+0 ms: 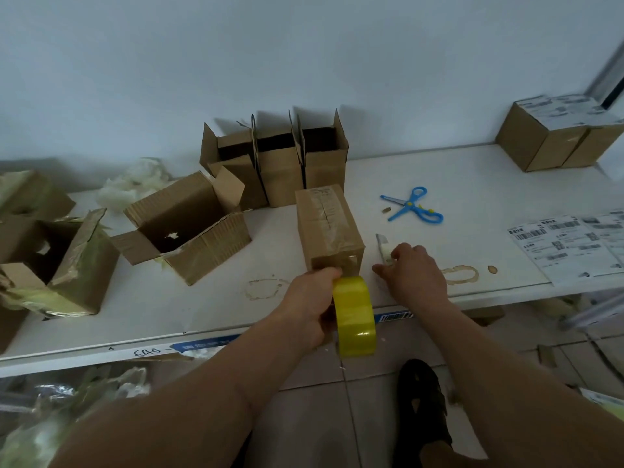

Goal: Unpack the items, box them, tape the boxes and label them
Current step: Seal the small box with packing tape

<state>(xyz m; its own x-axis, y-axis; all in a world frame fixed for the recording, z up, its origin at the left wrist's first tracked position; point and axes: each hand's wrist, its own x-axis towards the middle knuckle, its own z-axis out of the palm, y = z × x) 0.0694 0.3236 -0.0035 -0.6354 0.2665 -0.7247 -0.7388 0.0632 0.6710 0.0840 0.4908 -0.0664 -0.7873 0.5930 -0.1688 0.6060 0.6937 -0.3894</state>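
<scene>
Both forearms reach up from the bottom of the frame toward the middle of the white surface (439,184); the left hand (309,309) sits at the lower centre, its grip curled round a roll of yellow tape (355,319) held on edge, the roll hanging partly past the near edge of the surface; the left fingers at the top of the roll touch the near end of the closed box (329,228); the right hand (417,271) lies just to the right of that box, knuckles up, fingers bent down toward the surface, its grip narrow, fingertips at a small pale cutter (383,246); whether they pinch it I cannot tell.

The closed box stands at the centre of the frame, brown cardboard, long side running away from the viewer; clear tape shines along its top seam and down over the near end.

Behind it, against the wall, stand three open boxes (287,163) side by side, flaps up; to the left of centre a larger open box (189,228) lies tilted, and more torn boxes sit at the left edge; labelled boxes (557,133) are at the upper right; sheets of printed labels (570,244) lie at the right edge; blue scissors (413,206) lie open between the closed box and the labels.
</scene>
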